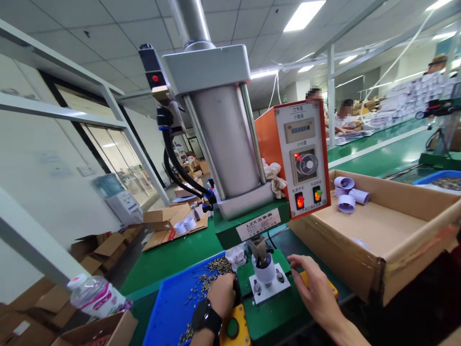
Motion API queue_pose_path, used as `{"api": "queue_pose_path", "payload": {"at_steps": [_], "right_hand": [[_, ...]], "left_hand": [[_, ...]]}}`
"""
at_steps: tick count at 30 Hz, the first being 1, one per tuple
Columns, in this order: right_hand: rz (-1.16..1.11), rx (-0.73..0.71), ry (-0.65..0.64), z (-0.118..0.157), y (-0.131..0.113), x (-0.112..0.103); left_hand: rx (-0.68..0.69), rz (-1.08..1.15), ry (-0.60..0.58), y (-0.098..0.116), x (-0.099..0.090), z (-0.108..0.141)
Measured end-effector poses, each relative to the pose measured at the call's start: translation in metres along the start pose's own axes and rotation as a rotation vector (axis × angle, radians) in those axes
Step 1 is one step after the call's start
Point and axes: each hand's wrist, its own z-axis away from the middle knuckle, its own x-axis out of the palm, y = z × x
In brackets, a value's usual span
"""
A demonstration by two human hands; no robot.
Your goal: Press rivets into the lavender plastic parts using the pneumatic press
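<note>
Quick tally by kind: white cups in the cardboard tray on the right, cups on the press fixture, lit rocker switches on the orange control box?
White cups in the cardboard tray: 3 (one at)
White cup on the press fixture: 1
Lit rocker switches on the orange control box: 2 (one at)
Total: 6

Green work bench [169, 257], running from near to far. At near left, shallow blue plastic tray [173, 307] strewn with small dark metal parts [212, 274]. At centre, green-based pneumatic press [230, 158] with an orange control box [302, 158] fixed to its right side. At right, large open brown cardboard box [389, 230] holding pale lilac paper cups [347, 194]. Farther left, flattened brown cardboard [173, 223] with two white cups [185, 225] on it. At near left edge, clear plastic water bottle [93, 294] lying tilted beside more brown cartons.
</note>
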Motion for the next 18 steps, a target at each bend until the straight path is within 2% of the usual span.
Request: {"api": "queue_pose_path", "payload": {"at_steps": [3, 7, 8, 9, 11, 12, 13, 16, 18], "right_hand": [[-0.216, 0.029, -0.059, -0.014, -0.019, 0.008], [-0.512, 0.026, -0.302, -0.031, -0.050, 0.026], [-0.551, 0.038, -0.293, -0.032, -0.056, 0.032], [-0.567, 0.051, -0.219, -0.029, -0.061, 0.039], [-0.519, 0.062, 0.044, -0.015, -0.064, 0.052], [-0.457, 0.057, 0.141, -0.006, -0.062, 0.057], [-0.384, 0.054, 0.182, 0.004, -0.058, 0.061], [-0.209, 0.076, 0.069, 0.020, -0.034, 0.064], [-0.152, 0.114, 0.030, 0.013, -0.016, 0.059]], "left_hand": [[-0.016, 0.064, 0.049, 0.003, -0.004, 0.008], [-0.014, 0.150, 0.105, 0.004, -0.006, 0.012], [-0.006, 0.173, 0.110, 0.003, -0.005, 0.013], [0.002, 0.195, 0.112, 0.003, -0.005, 0.013], [0.014, 0.237, 0.116, 0.002, -0.004, 0.014], [0.018, 0.255, 0.121, 0.002, -0.005, 0.015], [0.019, 0.272, 0.126, 0.001, -0.005, 0.016], [0.018, 0.316, 0.136, -0.002, -0.006, 0.020], [0.014, 0.334, 0.136, -0.005, -0.006, 0.022]]}}
